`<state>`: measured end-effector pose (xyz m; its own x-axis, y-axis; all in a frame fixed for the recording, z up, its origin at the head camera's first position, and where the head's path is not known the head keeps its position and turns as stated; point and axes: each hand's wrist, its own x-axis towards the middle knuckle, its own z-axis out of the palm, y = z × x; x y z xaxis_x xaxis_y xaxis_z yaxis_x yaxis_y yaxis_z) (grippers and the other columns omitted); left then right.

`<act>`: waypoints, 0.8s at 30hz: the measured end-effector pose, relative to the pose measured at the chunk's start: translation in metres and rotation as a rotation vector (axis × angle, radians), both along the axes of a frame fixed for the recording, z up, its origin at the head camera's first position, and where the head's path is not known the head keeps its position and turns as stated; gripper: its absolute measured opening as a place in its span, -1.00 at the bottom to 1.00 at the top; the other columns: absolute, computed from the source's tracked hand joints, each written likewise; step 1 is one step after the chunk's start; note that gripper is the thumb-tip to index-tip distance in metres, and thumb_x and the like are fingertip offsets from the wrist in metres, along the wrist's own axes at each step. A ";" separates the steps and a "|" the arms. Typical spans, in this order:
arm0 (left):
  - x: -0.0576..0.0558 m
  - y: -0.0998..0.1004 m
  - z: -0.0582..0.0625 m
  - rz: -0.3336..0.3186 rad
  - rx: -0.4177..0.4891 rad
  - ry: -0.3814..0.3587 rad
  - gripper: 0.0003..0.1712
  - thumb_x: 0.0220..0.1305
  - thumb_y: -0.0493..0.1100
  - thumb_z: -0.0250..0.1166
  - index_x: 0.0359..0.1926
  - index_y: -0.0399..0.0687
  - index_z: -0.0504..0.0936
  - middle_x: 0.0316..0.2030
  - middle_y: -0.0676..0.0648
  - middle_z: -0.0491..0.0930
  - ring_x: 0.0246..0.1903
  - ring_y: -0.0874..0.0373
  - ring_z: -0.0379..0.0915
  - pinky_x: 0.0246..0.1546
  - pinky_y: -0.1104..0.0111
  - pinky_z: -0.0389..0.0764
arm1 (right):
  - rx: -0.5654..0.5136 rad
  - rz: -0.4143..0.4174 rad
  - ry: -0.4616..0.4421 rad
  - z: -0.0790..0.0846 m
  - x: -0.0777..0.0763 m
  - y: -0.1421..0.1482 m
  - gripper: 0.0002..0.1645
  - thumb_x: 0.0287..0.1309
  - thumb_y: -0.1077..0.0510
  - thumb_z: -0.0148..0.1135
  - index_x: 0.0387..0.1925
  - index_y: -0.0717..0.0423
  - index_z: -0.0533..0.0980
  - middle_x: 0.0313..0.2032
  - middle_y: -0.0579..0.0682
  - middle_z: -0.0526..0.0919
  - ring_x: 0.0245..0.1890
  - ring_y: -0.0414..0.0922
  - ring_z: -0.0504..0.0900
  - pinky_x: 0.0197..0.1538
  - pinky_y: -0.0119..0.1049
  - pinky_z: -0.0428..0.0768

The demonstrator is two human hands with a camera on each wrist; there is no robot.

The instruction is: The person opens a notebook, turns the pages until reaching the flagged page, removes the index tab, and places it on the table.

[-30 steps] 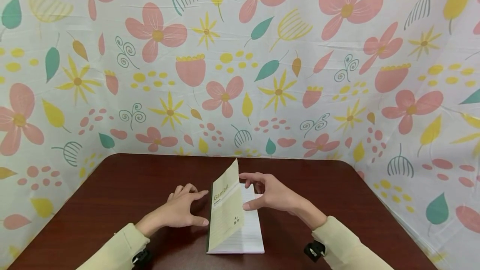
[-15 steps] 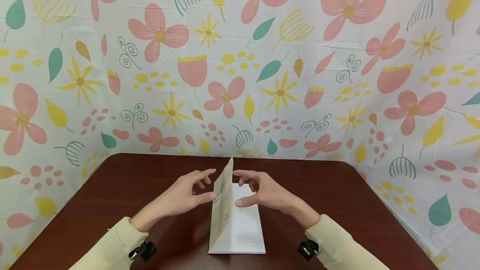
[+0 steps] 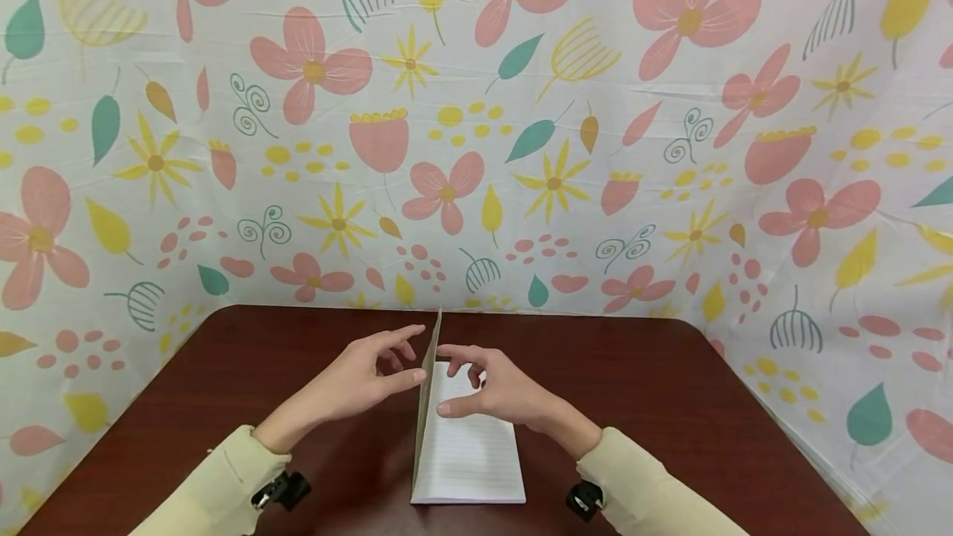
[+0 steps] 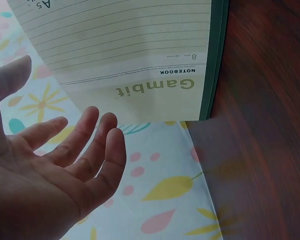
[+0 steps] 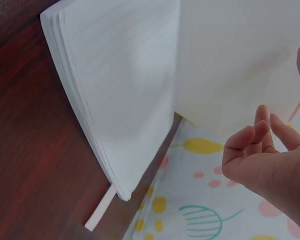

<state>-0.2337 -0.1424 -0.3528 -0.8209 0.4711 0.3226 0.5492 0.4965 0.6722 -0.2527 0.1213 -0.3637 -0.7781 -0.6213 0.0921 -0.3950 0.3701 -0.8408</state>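
Observation:
A lined notebook (image 3: 476, 461) lies in front of me with its cream cover (image 4: 155, 102) standing almost straight up along the dark green spine (image 4: 216, 60). In the left wrist view the cover reads "Gambit" and "NOTEBOOK", upside down. My left hand (image 3: 361, 375) is left of the cover, fingers spread and relaxed, thumb tip right at its outer face. On the other side my right hand (image 3: 499, 387) hovers over the white pages (image 5: 125, 85), fingers loosely bent, fingertips close to the cover's inner face. Nothing is held in either hand.
The notebook lies on a dark reddish-brown table (image 3: 625, 404). A pale ribbon bookmark (image 5: 100, 207) sticks out from the pages. A floral-patterned cloth (image 3: 476, 147) hangs behind and along both sides of the table.
The cover has swung up leftward from leaning over the pages to nearly upright. My right hand has moved left with it. My left hand has risen from beside the spine to the cover's outer side.

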 end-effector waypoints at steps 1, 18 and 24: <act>0.000 -0.001 0.001 -0.001 -0.001 -0.002 -0.26 0.44 0.05 0.41 0.50 -0.14 0.45 -0.03 -0.06 0.63 -0.13 0.10 0.61 -0.05 0.12 0.68 | 0.004 0.000 0.000 -0.001 0.000 -0.002 -0.11 0.18 0.03 0.57 0.49 0.09 0.44 -0.03 -0.03 0.56 -0.27 -0.02 0.39 -0.37 -0.32 0.40; -0.005 -0.016 -0.002 0.029 0.023 -0.023 -0.29 0.42 -0.02 0.43 0.50 -0.06 0.47 -0.05 -0.03 0.63 -0.10 0.08 0.63 -0.08 0.16 0.67 | 0.040 0.015 0.025 -0.015 0.001 -0.024 -0.13 0.10 -0.01 0.61 0.44 0.01 0.50 -0.05 -0.06 0.54 -0.29 -0.09 0.35 -0.36 -0.34 0.37; -0.004 -0.018 0.000 0.021 0.025 -0.029 -0.33 0.44 -0.02 0.41 0.47 -0.12 0.50 -0.05 -0.05 0.63 -0.06 0.04 0.62 -0.10 0.15 0.64 | 0.041 0.016 0.026 -0.022 -0.003 -0.027 -0.12 0.08 0.01 0.63 0.43 0.03 0.51 -0.04 0.03 0.55 -0.35 -0.15 0.32 -0.34 -0.35 0.35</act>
<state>-0.2372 -0.1603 -0.3530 -0.8395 0.4462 0.3100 0.5192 0.4905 0.6999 -0.2553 0.0938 -0.3857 -0.7657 -0.6373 0.0866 -0.4227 0.3971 -0.8146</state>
